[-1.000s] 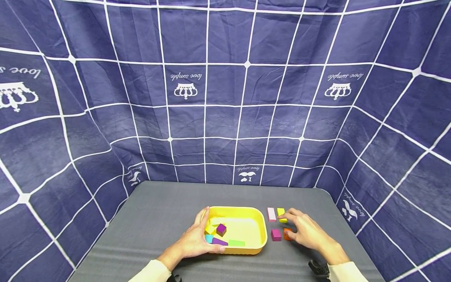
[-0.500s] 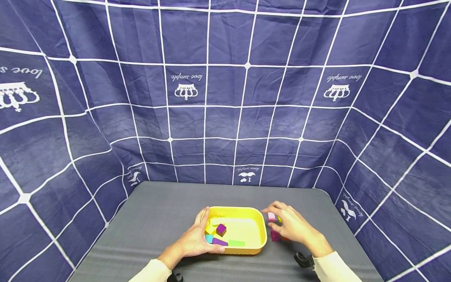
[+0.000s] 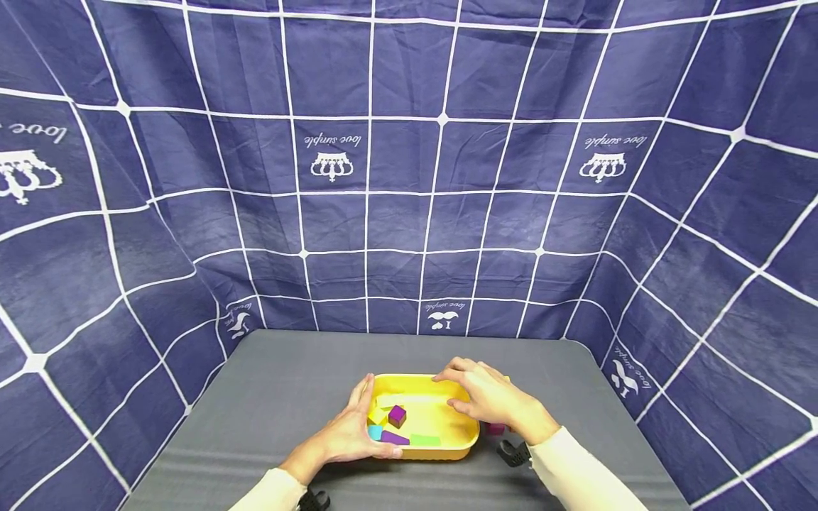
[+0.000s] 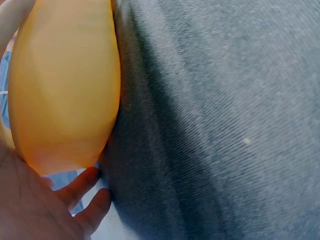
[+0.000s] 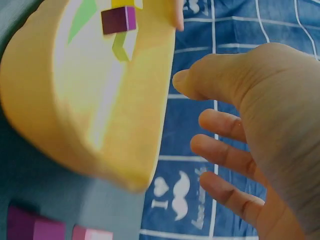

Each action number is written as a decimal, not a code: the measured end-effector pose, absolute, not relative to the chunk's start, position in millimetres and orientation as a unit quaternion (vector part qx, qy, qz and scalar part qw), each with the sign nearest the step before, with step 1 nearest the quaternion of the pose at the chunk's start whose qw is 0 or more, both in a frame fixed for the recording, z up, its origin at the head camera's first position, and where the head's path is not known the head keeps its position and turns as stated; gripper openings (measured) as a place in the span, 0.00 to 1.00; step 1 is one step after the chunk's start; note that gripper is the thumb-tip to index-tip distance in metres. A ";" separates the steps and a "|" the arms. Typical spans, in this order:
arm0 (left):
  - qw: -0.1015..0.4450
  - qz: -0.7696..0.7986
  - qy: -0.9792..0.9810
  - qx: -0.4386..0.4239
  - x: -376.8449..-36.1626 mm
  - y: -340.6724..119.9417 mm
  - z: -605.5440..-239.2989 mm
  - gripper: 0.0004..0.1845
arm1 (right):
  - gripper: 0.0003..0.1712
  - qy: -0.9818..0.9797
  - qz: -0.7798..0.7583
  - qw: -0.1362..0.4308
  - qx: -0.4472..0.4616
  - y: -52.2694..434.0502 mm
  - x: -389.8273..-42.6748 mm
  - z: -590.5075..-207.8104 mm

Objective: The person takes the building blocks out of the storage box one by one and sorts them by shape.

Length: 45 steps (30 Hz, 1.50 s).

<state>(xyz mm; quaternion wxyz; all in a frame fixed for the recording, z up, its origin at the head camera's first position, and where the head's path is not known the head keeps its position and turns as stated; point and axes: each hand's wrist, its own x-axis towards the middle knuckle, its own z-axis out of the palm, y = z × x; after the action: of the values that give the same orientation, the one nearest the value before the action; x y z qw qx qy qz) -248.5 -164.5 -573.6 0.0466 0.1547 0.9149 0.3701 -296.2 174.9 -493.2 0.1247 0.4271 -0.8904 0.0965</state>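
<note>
The left hand [image 3: 348, 433] grips the left end of a yellow plastic tray [image 3: 441, 453], thumb along the front rim and fingers at the back corner. In the tray lie a purple cube [image 3: 397, 416], a yellow block [image 3: 378, 416], a pale yellow block [image 3: 390, 402], a light blue block [image 3: 375, 432], a purple wedge-like piece [image 3: 395, 438] and a flat green piece [image 3: 424, 441]. Over the tray's right end hovers the right hand [image 3: 492, 397]. Its fingers are relaxed and apart from the thumb, with nothing visible between them in the right wrist view.
Right of the tray, partly hidden by the right hand, a magenta block [image 3: 495, 429] sits on the grey cloth [image 3: 307, 369]. A pink block [image 5: 92, 233] stands beside it in the right wrist view. A blue gridded curtain [image 3: 409, 213] encloses the back and sides.
The right hand has moved left from the blocks beside the tray to above its right end. A pale yellow block shows more plainly at the tray's back left. The left hand stays put.
</note>
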 end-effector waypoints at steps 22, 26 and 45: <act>0.064 0.373 0.911 0.164 -246.3 -170.1 -571.0 0.85 | 0.35 -0.875 0.068 -0.051 0.477 94.5 -318.5 -509.9; 0.066 0.374 0.910 0.163 -246.1 -170.1 -571.1 0.85 | 0.36 -0.865 0.076 -0.065 0.491 88.0 -322.4 -515.4; 0.064 0.376 0.910 0.162 -246.8 -169.0 -570.0 0.84 | 0.16 -0.839 0.073 -0.067 0.535 66.1 -335.4 -531.2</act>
<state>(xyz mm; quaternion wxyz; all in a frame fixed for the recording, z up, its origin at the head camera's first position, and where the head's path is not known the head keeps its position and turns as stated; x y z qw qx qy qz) -246.8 -169.0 -570.0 0.0637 0.1622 0.9101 0.3759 -335.4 66.1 -531.2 -0.0669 0.5353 -0.8388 0.0732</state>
